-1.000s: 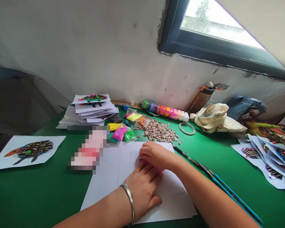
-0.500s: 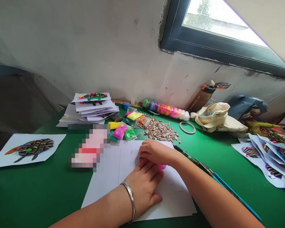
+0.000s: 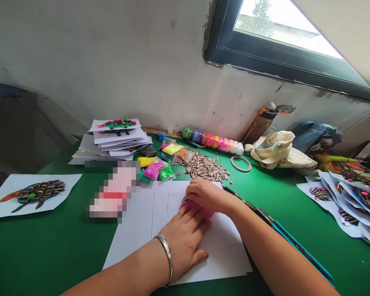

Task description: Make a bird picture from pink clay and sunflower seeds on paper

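Observation:
White paper (image 3: pixel 135 222) with thin drawn lines lies in front of me on the green table. On it is a flat pink clay piece (image 3: pixel 208 213), partly hidden under my hands. My left hand (image 3: pixel 188 238), with a silver bracelet at the wrist, lies spread over the paper, its fingertips on the pink clay. My right hand (image 3: pixel 205 195) is curled just beyond those fingertips, at the clay's far edge; whatever its fingers pinch is hidden.
Clay packets (image 3: pixel 154 169), sunflower seeds (image 3: pixel 203 164) and a tape ring (image 3: pixel 241 163) lie beyond the paper. Paper stacks stand at back left (image 3: pixel 111 144) and right (image 3: pixel 354 201). A seed picture (image 3: pixel 37 193) lies left; a blue-handled tool (image 3: pixel 299 242) lies right.
My right hand has shifted slightly right along the clay, and more pink shows beside my left fingertips. My left hand stays spread on the paper. The whole view has moved slightly.

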### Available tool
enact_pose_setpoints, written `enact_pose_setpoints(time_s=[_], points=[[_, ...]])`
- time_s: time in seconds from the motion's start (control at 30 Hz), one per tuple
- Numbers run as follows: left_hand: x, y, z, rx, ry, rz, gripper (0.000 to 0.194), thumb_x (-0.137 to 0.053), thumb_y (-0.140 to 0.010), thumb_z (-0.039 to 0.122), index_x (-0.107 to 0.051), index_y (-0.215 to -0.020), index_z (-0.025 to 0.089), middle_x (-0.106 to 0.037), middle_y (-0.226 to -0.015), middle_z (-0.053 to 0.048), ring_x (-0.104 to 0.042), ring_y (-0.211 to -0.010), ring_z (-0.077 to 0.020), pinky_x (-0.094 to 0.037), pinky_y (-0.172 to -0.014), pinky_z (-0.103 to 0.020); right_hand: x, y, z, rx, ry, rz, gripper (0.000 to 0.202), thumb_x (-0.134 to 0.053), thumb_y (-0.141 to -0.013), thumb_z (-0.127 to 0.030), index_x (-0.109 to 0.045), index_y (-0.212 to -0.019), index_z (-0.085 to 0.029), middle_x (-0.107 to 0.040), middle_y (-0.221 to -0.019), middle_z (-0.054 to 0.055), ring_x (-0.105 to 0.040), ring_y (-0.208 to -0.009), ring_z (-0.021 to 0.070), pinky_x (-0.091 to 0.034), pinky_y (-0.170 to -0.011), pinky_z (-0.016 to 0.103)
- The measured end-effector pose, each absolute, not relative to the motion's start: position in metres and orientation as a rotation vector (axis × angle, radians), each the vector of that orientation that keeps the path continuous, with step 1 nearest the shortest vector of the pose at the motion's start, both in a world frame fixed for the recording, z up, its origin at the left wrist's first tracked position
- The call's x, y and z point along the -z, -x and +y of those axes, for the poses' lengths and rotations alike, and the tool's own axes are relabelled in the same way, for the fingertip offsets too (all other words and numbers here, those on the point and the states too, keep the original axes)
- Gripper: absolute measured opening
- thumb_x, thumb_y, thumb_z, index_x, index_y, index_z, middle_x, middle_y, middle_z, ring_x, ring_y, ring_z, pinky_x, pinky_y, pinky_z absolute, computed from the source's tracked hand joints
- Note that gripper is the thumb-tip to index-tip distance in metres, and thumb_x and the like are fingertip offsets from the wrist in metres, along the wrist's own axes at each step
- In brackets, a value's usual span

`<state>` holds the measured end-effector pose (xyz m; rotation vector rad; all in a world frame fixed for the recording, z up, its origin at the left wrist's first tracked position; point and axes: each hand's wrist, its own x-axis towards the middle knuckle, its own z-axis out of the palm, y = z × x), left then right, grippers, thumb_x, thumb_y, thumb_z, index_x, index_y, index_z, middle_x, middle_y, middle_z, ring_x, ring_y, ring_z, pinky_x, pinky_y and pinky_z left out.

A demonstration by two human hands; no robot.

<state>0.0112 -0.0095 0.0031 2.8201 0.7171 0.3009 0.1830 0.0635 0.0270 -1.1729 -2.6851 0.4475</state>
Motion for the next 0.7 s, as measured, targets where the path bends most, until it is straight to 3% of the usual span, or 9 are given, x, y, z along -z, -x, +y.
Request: enact_pose_setpoints(time_s=[0.7], points=[[0.000, -0.011, -0.010, -0.274, -2.813, 0.737, 0.057, -0.036, -0.095, 0.054, -0.040, -0.141, 0.018, -0.039, -0.148, -0.011, -0.027, -0.138, -0.0317, -0.022, -0.113, -0.050, -0.024, -0.198, 0.053, -0.378, 1.359, -2.596, 0.018, -0.053, -0.088, -0.012, -0.065, -0.074, -0.016, -0.059, -0.075, 0.001, -0.048, -0.073, 0.0122, -0.033, -0.067, 0.023]])
